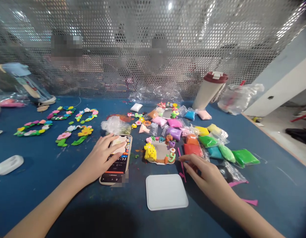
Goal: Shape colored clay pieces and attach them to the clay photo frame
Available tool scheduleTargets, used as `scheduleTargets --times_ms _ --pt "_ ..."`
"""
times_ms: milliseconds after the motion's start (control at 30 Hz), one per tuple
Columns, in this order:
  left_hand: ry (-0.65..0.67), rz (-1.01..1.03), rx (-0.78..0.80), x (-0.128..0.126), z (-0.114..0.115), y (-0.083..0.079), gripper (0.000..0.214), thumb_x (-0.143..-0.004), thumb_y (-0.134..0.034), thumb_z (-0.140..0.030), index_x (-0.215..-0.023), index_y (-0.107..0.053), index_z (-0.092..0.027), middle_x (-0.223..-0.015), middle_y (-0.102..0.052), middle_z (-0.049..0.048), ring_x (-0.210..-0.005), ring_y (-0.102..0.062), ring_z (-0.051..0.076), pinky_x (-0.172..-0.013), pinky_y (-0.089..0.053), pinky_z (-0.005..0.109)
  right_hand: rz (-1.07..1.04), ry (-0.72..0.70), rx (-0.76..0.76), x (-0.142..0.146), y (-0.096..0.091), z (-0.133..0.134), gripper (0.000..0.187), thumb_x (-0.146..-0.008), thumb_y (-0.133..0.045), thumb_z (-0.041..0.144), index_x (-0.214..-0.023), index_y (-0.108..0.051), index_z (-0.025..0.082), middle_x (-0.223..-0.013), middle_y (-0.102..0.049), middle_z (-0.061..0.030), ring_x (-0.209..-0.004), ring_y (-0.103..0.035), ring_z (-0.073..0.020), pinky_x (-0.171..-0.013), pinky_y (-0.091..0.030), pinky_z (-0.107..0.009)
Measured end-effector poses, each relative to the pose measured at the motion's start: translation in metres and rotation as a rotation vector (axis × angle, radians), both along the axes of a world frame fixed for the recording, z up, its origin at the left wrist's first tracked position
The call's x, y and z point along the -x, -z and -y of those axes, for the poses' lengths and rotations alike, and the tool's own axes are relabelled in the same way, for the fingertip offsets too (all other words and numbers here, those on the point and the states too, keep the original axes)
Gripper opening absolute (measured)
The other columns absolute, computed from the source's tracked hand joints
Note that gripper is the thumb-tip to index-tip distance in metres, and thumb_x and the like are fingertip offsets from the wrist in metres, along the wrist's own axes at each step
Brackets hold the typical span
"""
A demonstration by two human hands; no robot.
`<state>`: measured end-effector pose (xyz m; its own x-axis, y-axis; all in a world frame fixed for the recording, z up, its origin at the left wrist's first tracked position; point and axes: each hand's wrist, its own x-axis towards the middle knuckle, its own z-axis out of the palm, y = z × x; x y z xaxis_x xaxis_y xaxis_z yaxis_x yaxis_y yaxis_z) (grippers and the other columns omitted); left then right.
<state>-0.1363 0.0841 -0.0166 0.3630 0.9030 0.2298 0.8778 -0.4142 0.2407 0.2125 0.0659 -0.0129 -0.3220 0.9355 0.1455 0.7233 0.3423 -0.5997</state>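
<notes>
My left hand (103, 157) lies over a smartphone (115, 178) in a beige case, its fingers spread across the lit screen. At the right, my right hand (202, 168) is loosely curved, fingertips beside a thin pink modelling tool (183, 168) on the table; no held object shows. Between the hands sits a small frame (162, 155) decorated with clay: a yellow figure (150, 152), colored letters along the top, an orange figure and a brown lower edge. Nearer me lies a plain white rounded-rectangle plate (167, 192).
Bagged clay packs (193, 150) in several colors lie beyond my right hand. Clay flower wreaths (34, 128) are at the left, near a white case (9, 165). A tumbler (210, 90), a plastic bag (238, 97) and a blue-capped bottle (31, 82) stand before a perforated metal screen (133, 59).
</notes>
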Motion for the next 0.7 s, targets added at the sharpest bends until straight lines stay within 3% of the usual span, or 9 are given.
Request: scheduleTargets --times_ms 233,333,500,700 --pt "-0.04 0.043 -0.032 -0.003 -0.002 -0.001 0.038 -0.097 -0.039 -0.039 -0.128 -0.058 -0.03 -0.118 -0.053 0.009 -0.116 -0.045 0.03 -0.101 -0.038 0.055 0.021 -0.002 0.001 -0.002 0.002 -0.001 0.024 -0.092 -0.04 0.027 -0.101 -0.061 0.021 -0.09 -0.07 -0.0072 -0.073 -0.065 -0.019 -0.065 -0.05 -0.03" --pt "-0.056 0.069 -0.06 0.001 -0.001 -0.004 0.037 -0.097 -0.039 -0.036 -0.125 -0.059 -0.024 -0.116 -0.053 0.0093 -0.113 -0.047 0.029 -0.1 -0.04 0.052 0.017 -0.009 0.005 -0.002 0.002 -0.001 0.024 -0.093 -0.04 0.027 -0.102 -0.061 0.021 -0.091 -0.07 -0.0073 -0.073 -0.065 -0.0192 -0.065 -0.051 -0.031" --pt "-0.052 0.2 -0.137 0.002 0.006 -0.013 0.026 -0.096 -0.037 -0.027 -0.112 -0.057 -0.023 -0.116 -0.052 0.0067 -0.113 -0.051 0.025 -0.102 -0.041 0.046 0.02 0.006 -0.02 -0.003 0.003 -0.001 0.022 -0.093 -0.041 0.028 -0.102 -0.061 0.022 -0.09 -0.07 -0.007 -0.074 -0.066 -0.0195 -0.066 -0.051 -0.032" --pt "0.029 0.236 -0.047 -0.004 0.013 -0.009 0.025 -0.097 -0.035 -0.02 -0.11 -0.056 -0.025 -0.123 -0.05 0.0058 -0.119 -0.049 0.022 -0.106 -0.039 0.041 0.019 0.005 -0.044 -0.002 0.003 -0.001 0.021 -0.092 -0.043 0.027 -0.1 -0.061 0.022 -0.091 -0.071 -0.0066 -0.074 -0.067 -0.0196 -0.066 -0.052 -0.031"
